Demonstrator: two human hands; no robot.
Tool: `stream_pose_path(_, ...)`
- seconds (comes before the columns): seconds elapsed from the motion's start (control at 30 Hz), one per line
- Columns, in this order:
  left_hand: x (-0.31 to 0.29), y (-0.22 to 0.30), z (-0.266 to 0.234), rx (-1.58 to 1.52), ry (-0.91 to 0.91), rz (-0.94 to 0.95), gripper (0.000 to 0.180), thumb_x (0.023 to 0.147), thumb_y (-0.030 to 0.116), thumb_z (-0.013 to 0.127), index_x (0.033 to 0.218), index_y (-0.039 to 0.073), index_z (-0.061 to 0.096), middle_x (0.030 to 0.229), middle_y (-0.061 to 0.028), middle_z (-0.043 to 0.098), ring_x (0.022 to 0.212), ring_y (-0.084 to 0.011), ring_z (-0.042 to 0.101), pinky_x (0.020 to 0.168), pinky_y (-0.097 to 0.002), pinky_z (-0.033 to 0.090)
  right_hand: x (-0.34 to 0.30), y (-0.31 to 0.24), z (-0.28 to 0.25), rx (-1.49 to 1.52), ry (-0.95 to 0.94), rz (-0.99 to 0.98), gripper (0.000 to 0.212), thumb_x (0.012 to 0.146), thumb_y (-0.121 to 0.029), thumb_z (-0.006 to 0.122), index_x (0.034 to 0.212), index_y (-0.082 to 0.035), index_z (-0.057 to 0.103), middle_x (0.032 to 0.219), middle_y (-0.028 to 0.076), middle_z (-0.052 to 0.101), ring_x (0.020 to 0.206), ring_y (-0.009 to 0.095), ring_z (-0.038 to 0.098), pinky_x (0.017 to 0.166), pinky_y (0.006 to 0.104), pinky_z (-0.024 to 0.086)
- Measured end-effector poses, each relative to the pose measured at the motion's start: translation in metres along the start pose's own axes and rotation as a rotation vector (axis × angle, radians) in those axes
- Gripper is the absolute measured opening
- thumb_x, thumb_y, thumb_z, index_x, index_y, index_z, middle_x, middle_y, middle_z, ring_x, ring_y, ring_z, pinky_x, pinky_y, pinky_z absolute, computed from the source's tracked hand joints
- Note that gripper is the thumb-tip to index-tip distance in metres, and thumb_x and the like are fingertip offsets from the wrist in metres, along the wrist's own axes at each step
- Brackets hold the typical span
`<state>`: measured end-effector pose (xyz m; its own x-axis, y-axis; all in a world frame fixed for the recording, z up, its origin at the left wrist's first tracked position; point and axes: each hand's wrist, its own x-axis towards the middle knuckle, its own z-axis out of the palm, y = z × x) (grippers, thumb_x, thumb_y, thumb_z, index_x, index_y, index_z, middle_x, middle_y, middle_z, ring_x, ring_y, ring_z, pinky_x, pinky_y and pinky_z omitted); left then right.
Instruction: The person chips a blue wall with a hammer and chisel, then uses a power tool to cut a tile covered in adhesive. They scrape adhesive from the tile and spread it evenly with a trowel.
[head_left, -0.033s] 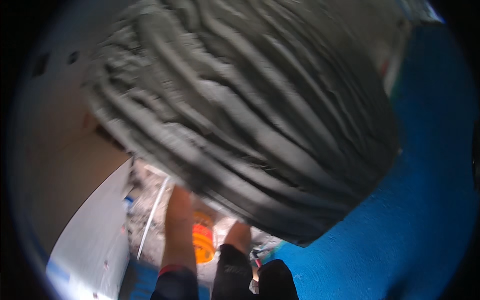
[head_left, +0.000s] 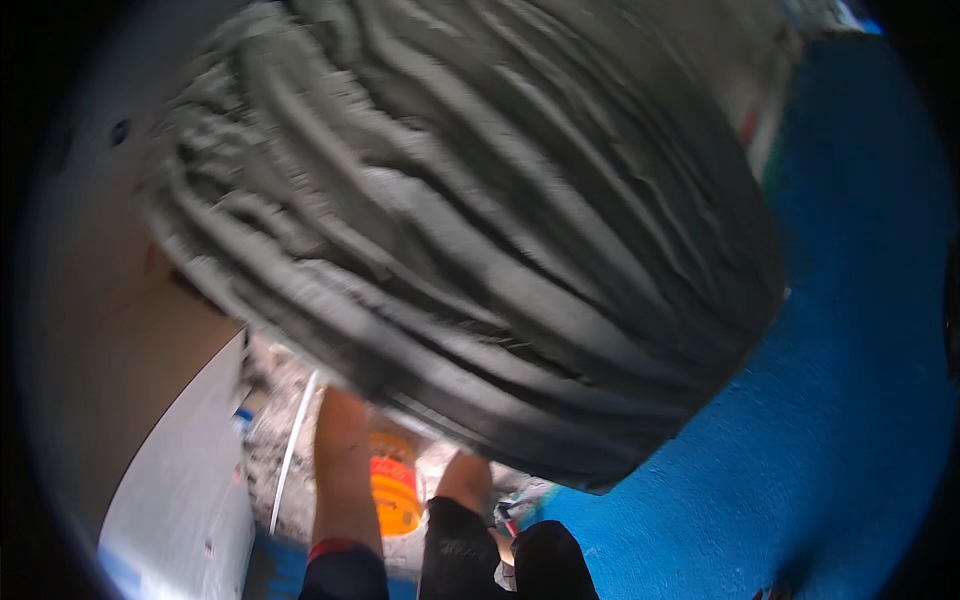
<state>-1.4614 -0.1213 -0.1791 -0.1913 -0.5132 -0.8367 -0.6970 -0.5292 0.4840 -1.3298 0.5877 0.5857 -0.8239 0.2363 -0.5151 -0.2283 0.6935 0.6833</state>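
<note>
A large flat slab [head_left: 450, 270] fills the upper middle, its face coated with grey mortar combed into long ridges. It is tilted, with its lower corner toward the lower right. My left forearm [head_left: 342, 460], in a dark sleeve with a red cuff edge, reaches up to the slab's lower edge and passes out of sight behind it. A second bare limb [head_left: 466, 482] above black cloth also runs up behind that edge; it appears to be my right forearm. Both hands are hidden by the slab, so their fingers and grip do not show.
An orange bucket [head_left: 396, 500] stands on the dusty floor below the slab. A blue wall or panel [head_left: 850, 300] spans the right side. At the left are a pale grey board [head_left: 185, 480] and a brownish surface [head_left: 90, 400]. A thin white strip [head_left: 294, 450] lies beside my left forearm.
The slab, my forearms and the surroundings sit slightly further left in the picture. The slab still covers both hands.
</note>
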Motion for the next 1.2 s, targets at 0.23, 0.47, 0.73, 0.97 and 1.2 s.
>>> stream_pose_path(0.23,0.011,0.03,0.001,-0.16,0.052,-0.028,0.046,0.078,0.02,0.07,0.113,-0.007,0.06,0.107,-0.0244,0.065,0.102,-0.0338,0.064,0.087,-0.0424,0.053,-0.002,0.005,0.007,0.068,0.031,0.074,0.019,0.084,-0.021,0.073,0.097,-0.008,0.068,0.106,0.02,0.065,0.094,0.037,0.063,0.081,0.0451,0.055)
stream_pose_path(0.47,-0.103,0.03,-0.06,-0.009,-0.004,-0.133,0.038,0.079,0.016,0.07,0.105,-0.01,0.062,0.099,-0.0217,0.067,0.093,-0.0311,0.067,0.082,-0.0414,0.055,-0.023,0.002,0.006,0.218,0.154,-0.021,0.02,0.082,-0.023,0.074,0.095,-0.009,0.069,0.104,0.019,0.065,0.095,0.036,0.063,0.08,0.0462,0.054)
stream_pose_path(0.73,-0.296,0.05,-0.153,0.424,-0.217,-0.266,0.018,0.073,0.006,0.073,0.08,-0.009,0.067,0.07,-0.0162,0.066,0.058,-0.0263,0.065,0.055,-0.039,0.056,-0.033,0.015,-0.009,0.237,0.276,-0.044,0.014,0.078,-0.023,0.073,0.086,-0.012,0.068,0.103,0.014,0.067,0.09,0.033,0.064,0.075,0.0466,0.053)
stream_pose_path(0.97,-0.47,0.001,-0.266,0.716,-0.235,-0.19,0.042,0.066,0.02,0.084,0.096,-0.004,0.069,0.084,-0.015,0.071,0.074,-0.0245,0.069,0.07,-0.0392,0.058,-0.027,0.037,0.006,0.237,0.38,-0.128,0.019,0.079,-0.026,0.072,0.09,-0.011,0.068,0.1,0.014,0.067,0.084,0.035,0.064,0.072,0.0465,0.052)
stream_pose_path(1.2,-0.635,-0.032,-0.326,1.164,-0.185,-0.333,0.06,0.071,0.022,0.076,0.119,-0.003,0.051,0.101,-0.023,0.069,0.094,-0.0364,0.07,0.079,-0.0449,0.057,-0.046,0.042,-0.004,0.403,0.352,-0.298,0.03,0.088,-0.027,0.068,0.102,-0.001,0.063,0.093,0.018,0.066,0.084,0.037,0.064,0.073,0.0491,0.052)
